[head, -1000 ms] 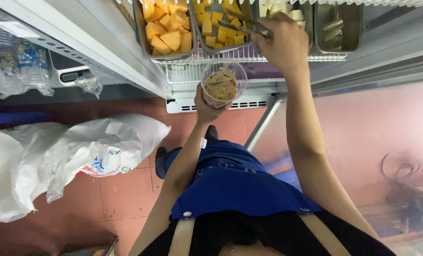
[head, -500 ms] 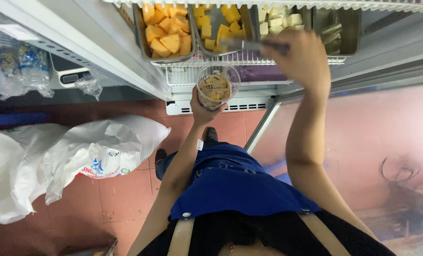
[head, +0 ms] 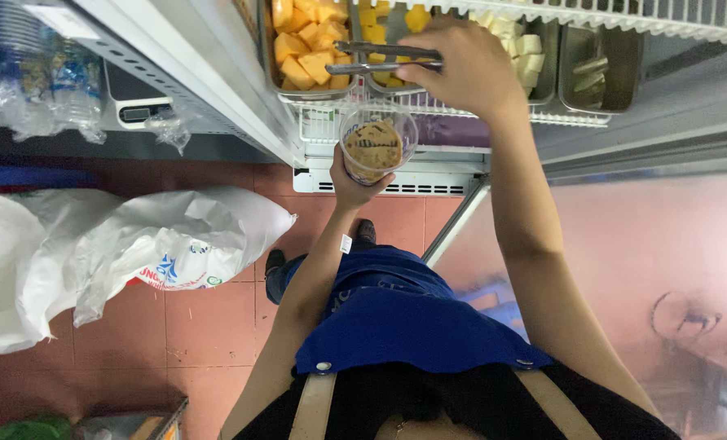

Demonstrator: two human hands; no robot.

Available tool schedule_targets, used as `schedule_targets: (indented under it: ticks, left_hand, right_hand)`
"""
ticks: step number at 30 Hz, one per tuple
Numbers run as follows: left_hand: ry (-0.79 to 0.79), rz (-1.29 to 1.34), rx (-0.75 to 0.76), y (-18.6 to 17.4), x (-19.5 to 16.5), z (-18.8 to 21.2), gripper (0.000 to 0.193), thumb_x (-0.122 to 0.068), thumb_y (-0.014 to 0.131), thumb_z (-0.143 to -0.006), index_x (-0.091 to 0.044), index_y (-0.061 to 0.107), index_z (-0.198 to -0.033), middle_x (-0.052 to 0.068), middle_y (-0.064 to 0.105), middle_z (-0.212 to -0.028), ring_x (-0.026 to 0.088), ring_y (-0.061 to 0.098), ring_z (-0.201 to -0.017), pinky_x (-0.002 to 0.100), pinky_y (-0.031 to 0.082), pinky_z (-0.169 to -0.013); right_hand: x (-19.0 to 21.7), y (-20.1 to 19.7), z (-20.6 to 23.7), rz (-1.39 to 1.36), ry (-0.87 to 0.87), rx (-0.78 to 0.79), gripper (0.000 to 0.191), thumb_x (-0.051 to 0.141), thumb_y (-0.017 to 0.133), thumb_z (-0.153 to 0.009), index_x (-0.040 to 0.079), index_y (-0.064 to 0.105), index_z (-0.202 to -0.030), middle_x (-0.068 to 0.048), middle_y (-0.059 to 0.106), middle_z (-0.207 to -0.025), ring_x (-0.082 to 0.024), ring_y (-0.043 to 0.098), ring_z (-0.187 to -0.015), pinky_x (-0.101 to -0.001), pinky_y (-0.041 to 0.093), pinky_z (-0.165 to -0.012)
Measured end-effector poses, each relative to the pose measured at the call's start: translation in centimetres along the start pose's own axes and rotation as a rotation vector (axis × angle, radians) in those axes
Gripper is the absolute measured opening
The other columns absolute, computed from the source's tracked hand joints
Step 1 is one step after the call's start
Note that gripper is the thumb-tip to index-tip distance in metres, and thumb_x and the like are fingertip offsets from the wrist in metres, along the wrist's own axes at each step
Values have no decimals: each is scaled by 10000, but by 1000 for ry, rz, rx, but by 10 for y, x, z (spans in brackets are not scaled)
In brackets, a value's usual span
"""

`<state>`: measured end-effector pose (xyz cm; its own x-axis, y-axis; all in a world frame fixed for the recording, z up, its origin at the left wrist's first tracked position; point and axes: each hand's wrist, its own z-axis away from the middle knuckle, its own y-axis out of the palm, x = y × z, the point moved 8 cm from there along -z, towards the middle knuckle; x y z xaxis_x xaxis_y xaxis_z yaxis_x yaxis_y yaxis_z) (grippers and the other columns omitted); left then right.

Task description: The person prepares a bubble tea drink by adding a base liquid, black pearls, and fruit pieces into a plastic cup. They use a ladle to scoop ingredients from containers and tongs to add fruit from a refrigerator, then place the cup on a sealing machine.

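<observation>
Clear plastic cup (head: 376, 148) with brown filling, upper centre of frame, gripped from below by my left hand (head: 349, 181), my right hand (head: 468, 67) closed around metal tongs (head: 380, 59) above it, tong tips over tray of orange fruit cubes (head: 306, 45), white sacks (head: 127, 253) at left on tiled floor.

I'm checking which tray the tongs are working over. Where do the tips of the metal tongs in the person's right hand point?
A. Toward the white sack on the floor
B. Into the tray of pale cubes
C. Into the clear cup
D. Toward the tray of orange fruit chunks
D: the right hand grips the metal tongs, whose tips reach left over the tray of orange fruit chunks, above the clear cup in the left hand.
</observation>
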<state>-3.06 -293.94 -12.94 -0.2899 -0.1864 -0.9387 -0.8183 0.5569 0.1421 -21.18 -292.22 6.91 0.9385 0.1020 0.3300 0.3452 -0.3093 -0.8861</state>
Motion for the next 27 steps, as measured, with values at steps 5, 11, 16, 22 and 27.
schedule_targets:
  ticks: [5,11,16,22,27]
  left_hand:
    - [28,-13,-67,-26,-7,4,886,-230,973,-687,-6,470,-1380,121,654,-1273,227,670,-1191,365,560,-1041]
    - [12,-65,-140,-55,-12,9,892,-203,981,-672,1,477,-1379,132,653,-1273,233,665,-1189,371,556,-1030]
    - [36,-80,-166,-65,-20,9,888,-204,977,-675,-6,472,-1379,132,654,-1269,232,670,-1183,362,555,-1019]
    - [32,-102,-148,-65,-26,8,876,-206,979,-678,-1,482,-1369,134,662,-1256,235,680,-1165,360,568,-998]
    - [25,-36,-146,-61,-27,6,866,-211,970,-698,-3,477,-1379,126,661,-1260,226,684,-1165,357,575,-1004]
  right_hand:
    - [-28,34,-28,258,171,51,363,488,749,-998,202,790,-1216,-129,726,-857,-340,697,-756,-478,525,-683]
    - [-24,28,-32,382,133,-21,325,475,774,-992,266,789,-1241,-48,722,-759,-272,699,-700,-453,528,-670]
    - [-19,36,-40,375,135,-48,333,438,803,-948,216,808,-1196,-32,707,-697,-248,690,-623,-408,531,-610]
    - [-1,54,-53,390,62,-51,244,372,819,-911,140,804,-985,-88,701,-748,-276,696,-665,-403,552,-615]
    - [4,68,-62,391,69,-43,303,364,818,-894,70,764,-938,-155,696,-920,-323,703,-720,-419,564,-638]
